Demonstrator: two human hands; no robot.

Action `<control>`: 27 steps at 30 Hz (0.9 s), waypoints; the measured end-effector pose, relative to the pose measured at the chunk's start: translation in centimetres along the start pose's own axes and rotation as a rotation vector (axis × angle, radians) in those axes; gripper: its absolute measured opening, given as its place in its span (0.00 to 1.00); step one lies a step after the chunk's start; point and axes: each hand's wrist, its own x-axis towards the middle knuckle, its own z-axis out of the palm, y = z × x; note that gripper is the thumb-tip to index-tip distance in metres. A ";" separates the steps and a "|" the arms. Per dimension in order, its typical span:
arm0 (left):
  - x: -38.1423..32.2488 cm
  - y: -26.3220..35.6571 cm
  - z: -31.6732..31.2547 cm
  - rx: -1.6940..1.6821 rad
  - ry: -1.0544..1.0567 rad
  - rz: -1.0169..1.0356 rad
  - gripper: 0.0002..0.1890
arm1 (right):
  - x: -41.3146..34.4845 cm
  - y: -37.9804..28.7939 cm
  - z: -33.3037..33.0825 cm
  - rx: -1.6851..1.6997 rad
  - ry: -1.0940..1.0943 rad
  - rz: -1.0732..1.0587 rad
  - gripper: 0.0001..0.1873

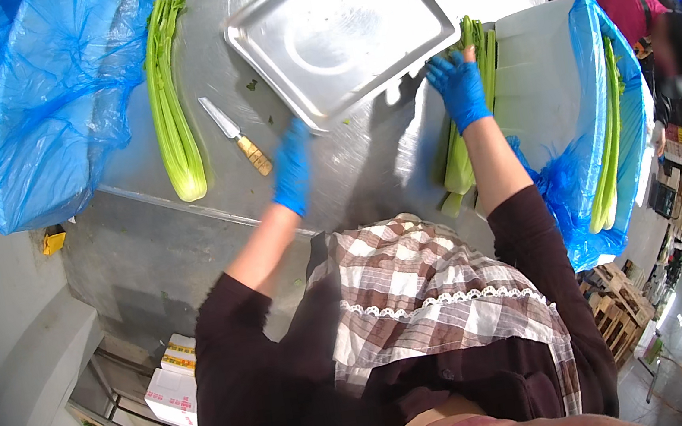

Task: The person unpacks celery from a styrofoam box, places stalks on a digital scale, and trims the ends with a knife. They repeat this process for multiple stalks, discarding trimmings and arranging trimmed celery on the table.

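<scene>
A shallow rectangular metal tray (pixel 366 20) sits at an angle on the stainless steel table (pixel 368 170). My left hand (pixel 292 171), blue-gloved and blurred, is at the tray's near corner; its grip is unclear. My right hand (pixel 460 91), also gloved, has its fingers spread by the tray's right corner, over celery stalks (pixel 458 160). One fingertip pokes bare out of this glove. Left of the tray, a knife with a wooden handle (pixel 254 155) points its blade away from me. A bunch of celery (pixel 171 112) lies beyond it.
Blue plastic film covers a bin (pixel 46 117) at the left. At the right, a white container (pixel 540 74) stands beside a blue-lined crate (pixel 626 173) with celery in it. Another person (pixel 622 0) is beyond. Wooden pallets (pixel 619 305) and white boxes (pixel 170 394) are lower down.
</scene>
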 end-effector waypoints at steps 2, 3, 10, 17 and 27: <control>-4.2 -0.9 3.9 0.187 -0.404 0.078 0.24 | 1.2 -1.4 -0.3 0.029 -0.067 -0.077 0.53; -4.9 -0.7 4.3 0.338 -0.632 0.045 0.19 | 1.3 -1.4 -0.5 -0.051 0.017 -0.070 0.53; 14.9 9.4 -5.0 0.348 0.046 0.722 0.19 | -8.9 8.3 -2.5 0.153 0.221 0.108 0.20; 36.1 13.8 -0.6 0.758 -0.023 0.527 0.43 | -15.2 10.7 2.0 -0.350 -0.527 0.488 0.26; 34.5 13.2 -3.6 0.881 -0.078 0.234 0.48 | -12.1 11.6 2.5 -0.338 -0.257 0.336 0.17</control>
